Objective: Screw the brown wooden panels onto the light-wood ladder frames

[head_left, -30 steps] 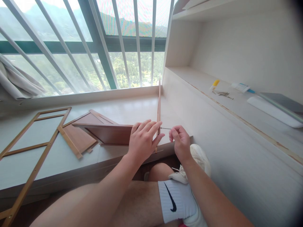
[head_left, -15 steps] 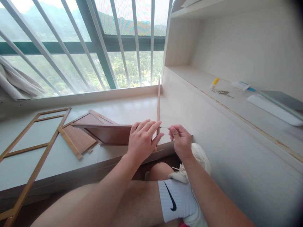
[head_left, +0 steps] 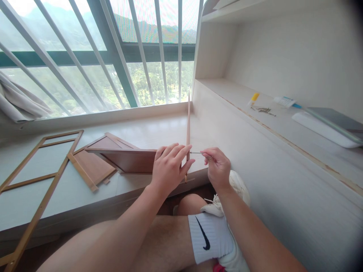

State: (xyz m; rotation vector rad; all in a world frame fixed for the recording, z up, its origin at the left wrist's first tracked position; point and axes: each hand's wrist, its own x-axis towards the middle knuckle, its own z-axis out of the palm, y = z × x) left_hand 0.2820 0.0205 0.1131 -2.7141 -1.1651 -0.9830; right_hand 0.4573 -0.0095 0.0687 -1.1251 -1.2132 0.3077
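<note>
My left hand (head_left: 167,166) is closed over the right end of a dark brown wooden panel (head_left: 130,160), its fingertips and thumb reaching an upright wooden frame (head_left: 188,130), seen edge-on. Between my right fingers is a thin metal driver (head_left: 196,152), a screwdriver or a hex key; its grip end is hidden in the hand. My right hand (head_left: 217,168) holds it level, with its tip at the frame's right side, just beside my left fingertips. Panel and frame meet at right angles under my left hand.
A ladder-like wooden frame (head_left: 42,206) and another brown panel (head_left: 93,166) lie on the white ledge (head_left: 107,196) to the left. On the shelf (head_left: 227,88) at right are small screws (head_left: 263,110), a yellow-capped tube (head_left: 254,99) and a dark flat device (head_left: 337,119). A barred window stands behind.
My right fingers have shifted their grip on the driver, the thumb curling inward. My left hand keeps its place on the panel. The whole view has moved slightly.
</note>
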